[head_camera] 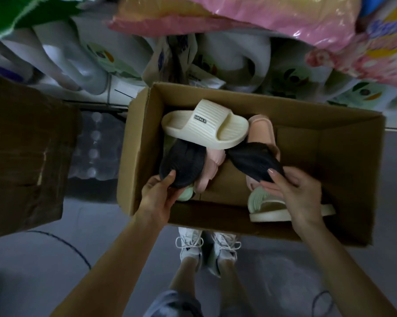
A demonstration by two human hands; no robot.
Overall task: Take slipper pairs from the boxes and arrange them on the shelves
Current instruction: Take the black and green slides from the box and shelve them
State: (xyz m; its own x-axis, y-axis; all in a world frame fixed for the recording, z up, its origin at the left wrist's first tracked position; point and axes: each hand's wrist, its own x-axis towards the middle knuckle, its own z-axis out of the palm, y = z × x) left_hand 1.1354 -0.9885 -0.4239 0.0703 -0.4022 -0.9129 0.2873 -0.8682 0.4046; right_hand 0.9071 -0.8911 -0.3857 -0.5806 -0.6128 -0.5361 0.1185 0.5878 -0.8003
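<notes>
An open cardboard box (325, 143) stands on the floor in front of me with several slippers in it. My left hand (159, 191) grips the heel of a black slipper (183, 164), with a pale green slipper (185, 194) under it. My right hand (294, 193) holds a stack by its near end: a second black slipper (253, 160) on top, a pink slipper (252, 184), a green slipper (261, 200) and a cream one (270, 215) below. A cream slipper (204, 124) marked LUCKILY lies across the far side. Another pink slipper (210, 170) sits between the black ones.
A darker cardboard box (28, 156) stands to the left, beside shrink-wrapped bottles (96, 147). Packaged goods in white, pink and green wrap (238, 21) fill the shelving beyond the box. My white sneakers (206, 245) stand on the grey floor just behind the box.
</notes>
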